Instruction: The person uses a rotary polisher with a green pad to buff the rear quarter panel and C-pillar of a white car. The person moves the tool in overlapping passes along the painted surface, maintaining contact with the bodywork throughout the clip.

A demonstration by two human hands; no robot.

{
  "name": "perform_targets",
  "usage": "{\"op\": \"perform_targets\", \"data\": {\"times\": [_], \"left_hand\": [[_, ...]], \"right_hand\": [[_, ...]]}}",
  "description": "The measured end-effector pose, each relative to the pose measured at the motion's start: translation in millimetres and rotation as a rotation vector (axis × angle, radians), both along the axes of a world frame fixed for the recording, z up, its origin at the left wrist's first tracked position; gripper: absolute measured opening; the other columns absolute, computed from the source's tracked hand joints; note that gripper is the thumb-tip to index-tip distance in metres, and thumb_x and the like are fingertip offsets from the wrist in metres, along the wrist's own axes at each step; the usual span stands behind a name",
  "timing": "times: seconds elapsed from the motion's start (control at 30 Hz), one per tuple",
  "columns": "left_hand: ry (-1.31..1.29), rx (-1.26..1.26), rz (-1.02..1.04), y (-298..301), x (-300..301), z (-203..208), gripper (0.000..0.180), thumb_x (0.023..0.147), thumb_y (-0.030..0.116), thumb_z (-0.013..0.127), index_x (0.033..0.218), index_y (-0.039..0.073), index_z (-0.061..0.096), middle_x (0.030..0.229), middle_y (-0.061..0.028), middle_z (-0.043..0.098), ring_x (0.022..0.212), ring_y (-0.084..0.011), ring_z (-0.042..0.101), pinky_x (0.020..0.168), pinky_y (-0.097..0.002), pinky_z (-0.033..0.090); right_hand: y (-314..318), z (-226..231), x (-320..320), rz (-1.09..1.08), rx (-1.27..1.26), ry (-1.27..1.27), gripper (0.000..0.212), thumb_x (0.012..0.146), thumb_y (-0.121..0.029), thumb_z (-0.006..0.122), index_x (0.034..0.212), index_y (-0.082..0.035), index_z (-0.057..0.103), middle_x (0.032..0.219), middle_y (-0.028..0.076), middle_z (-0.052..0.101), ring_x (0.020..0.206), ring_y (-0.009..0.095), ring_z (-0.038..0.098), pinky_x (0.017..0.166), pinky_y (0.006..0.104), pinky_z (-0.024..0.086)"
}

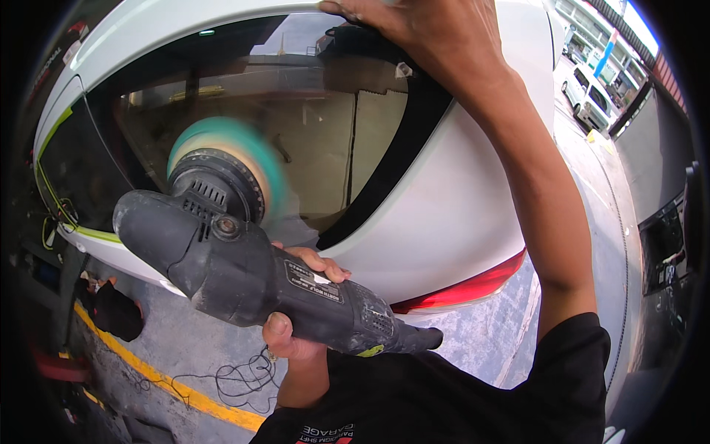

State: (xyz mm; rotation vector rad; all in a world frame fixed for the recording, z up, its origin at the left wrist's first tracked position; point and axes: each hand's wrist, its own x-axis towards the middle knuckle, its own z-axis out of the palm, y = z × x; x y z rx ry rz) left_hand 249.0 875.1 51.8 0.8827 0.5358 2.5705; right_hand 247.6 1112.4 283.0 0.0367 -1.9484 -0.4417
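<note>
My left hand [296, 333] is wrapped around the body of a black electric polisher [237, 274], thumb on the near side and fingertips over the far side. The polisher's round pad [222, 140], green with a pale layer, is smeared by spinning and lies against the dark car window [296, 111]. My right hand [421, 29] is stretched up at the top of the window, fingers extended along the white frame and holding nothing; part of it is cut off by the upper edge. Around the window is the white car body [444, 200], with a red tail light [462, 285] below.
Yellow-green masking tape [100, 234] edges the left part of the car. A loose black cord [244, 377] lies on the grey floor near a yellow line [163, 381]. Another person in black [117, 314] is low at the left. A white van [589, 96] stands outside.
</note>
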Motion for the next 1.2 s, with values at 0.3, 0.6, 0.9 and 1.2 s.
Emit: {"op": "perform_targets", "data": {"times": [0.3, 0.6, 0.9, 1.2], "left_hand": [[-0.032, -0.03, 0.023, 1, 2, 8, 0.075, 0.092, 0.047, 0.06, 0.146, 0.002, 0.034, 0.114, -0.0197, 0.055, 0.098, -0.0323, 0.063, 0.091, -0.0462, 0.055], [0.046, -0.079, -0.067, -3, -8, -3, 0.081, 0.086, 0.046, 0.061, 0.147, 0.003, 0.03, 0.113, -0.0196, 0.054, 0.097, -0.032, 0.063, 0.091, -0.0475, 0.054], [0.133, -0.195, -0.152, 46, 17, 37, 0.069, 0.083, 0.039, 0.073, 0.131, -0.002, 0.044, 0.11, -0.0213, 0.061, 0.101, -0.03, 0.066, 0.091, -0.0429, 0.054], [0.051, -0.044, -0.147, 87, 43, 33, 0.077, 0.083, 0.039, 0.074, 0.143, 0.005, 0.04, 0.119, -0.0211, 0.058, 0.105, -0.0325, 0.066, 0.092, -0.0465, 0.056]], "right_hand": [[41, -73, 136, -0.169, -0.293, 0.089, 0.033, 0.084, -0.034, 0.084, 0.094, -0.01, 0.065, 0.083, 0.003, 0.061, 0.076, 0.02, 0.058, 0.074, 0.0374, 0.041], [-145, -249, 188, 0.281, -1.038, -0.768, 0.089, 0.085, -0.057, 0.075, 0.145, 0.002, 0.044, 0.109, 0.019, 0.063, 0.087, 0.042, 0.068, 0.073, 0.046, 0.055], [-106, -228, 216, 0.117, -1.244, -0.815, 0.093, 0.082, -0.049, 0.081, 0.15, 0.0, 0.041, 0.111, 0.024, 0.068, 0.094, 0.046, 0.069, 0.08, 0.0495, 0.056], [-44, -231, 232, 0.281, -0.965, -0.745, 0.094, 0.082, -0.051, 0.08, 0.147, 0.005, 0.042, 0.099, 0.02, 0.067, 0.078, 0.034, 0.071, 0.062, 0.0408, 0.056]]}}
